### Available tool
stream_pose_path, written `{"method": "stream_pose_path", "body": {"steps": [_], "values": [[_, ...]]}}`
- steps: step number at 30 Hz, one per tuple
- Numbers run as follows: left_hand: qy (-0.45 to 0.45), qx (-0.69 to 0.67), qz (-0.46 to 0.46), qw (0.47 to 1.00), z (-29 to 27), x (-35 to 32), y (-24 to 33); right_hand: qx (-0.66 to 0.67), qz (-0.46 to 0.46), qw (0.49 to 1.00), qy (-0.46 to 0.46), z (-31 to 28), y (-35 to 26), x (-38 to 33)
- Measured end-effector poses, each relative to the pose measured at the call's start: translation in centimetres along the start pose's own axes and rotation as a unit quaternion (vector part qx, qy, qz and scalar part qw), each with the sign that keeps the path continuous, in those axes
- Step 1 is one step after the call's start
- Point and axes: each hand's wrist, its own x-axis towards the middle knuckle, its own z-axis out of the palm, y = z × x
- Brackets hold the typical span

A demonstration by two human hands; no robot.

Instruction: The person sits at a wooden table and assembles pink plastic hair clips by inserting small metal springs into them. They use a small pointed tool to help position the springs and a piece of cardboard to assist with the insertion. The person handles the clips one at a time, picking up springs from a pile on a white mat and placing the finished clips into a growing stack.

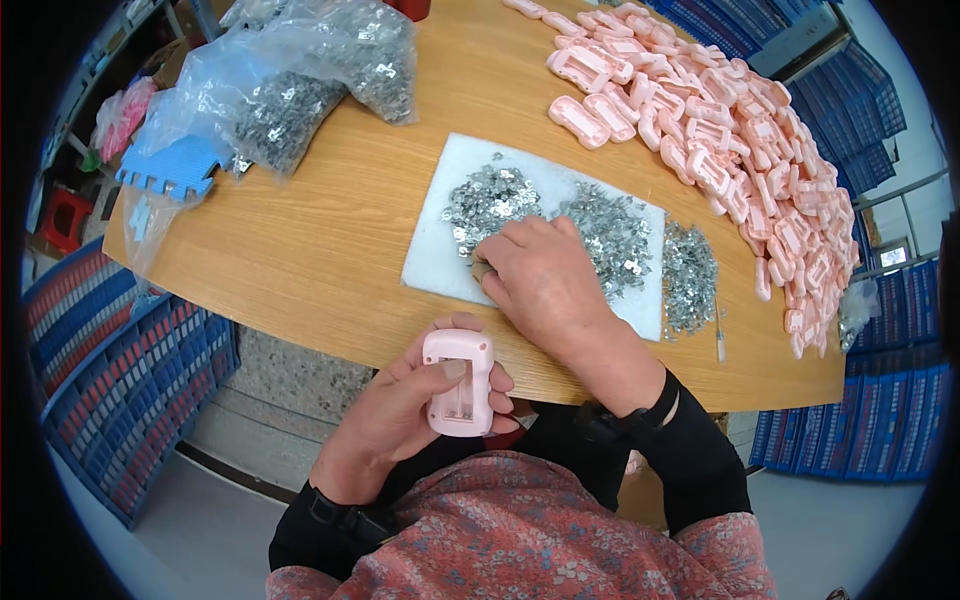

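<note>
My left hand (405,395) grips a pale pink plastic housing (461,412) just off the table's near edge. Its rectangular battery compartment faces up, and my thumb rests over the upper part of that opening. Over a white foam sheet (430,262), my right hand (545,275) reaches into small metal contact pieces. One heap of these metal pieces (490,205) lies at its left and another heap of them (610,235) lies to the right. The right fingers are curled together at the near side of the left heap; whatever they pinch is hidden.
A large pile of pink housings (710,140) covers the table's right side. Loose metal pieces (690,280) sit beside the foam, near a thin tool (720,335). Plastic bags of metal parts (290,115) and a blue foam mat piece (172,168) occupy the left. Blue racks (140,370) stand beyond the table.
</note>
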Motion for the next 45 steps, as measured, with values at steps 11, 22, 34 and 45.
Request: {"method": "stream_pose_path", "body": {"steps": [11,22,34,45], "values": [[0.102,0.092,0.041,0.990,1.6,1.3,1.0,0.084,0.027,0.995,0.042,-1.3,2.5,-1.8],[0.157,0.102,0.100,0.977,2.0,2.0,1.2,0.027,-0.035,0.999,0.020,-0.7,2.1,-1.5],[0.138,0.160,0.088,0.973,2.6,4.1,-0.1,0.127,-0.086,0.988,0.019,-4.9,0.8,-4.5],[0.146,0.176,0.062,0.971,3.5,4.3,-1.1,0.128,-0.067,0.989,-0.014,-5.8,2.1,-6.3]]}}
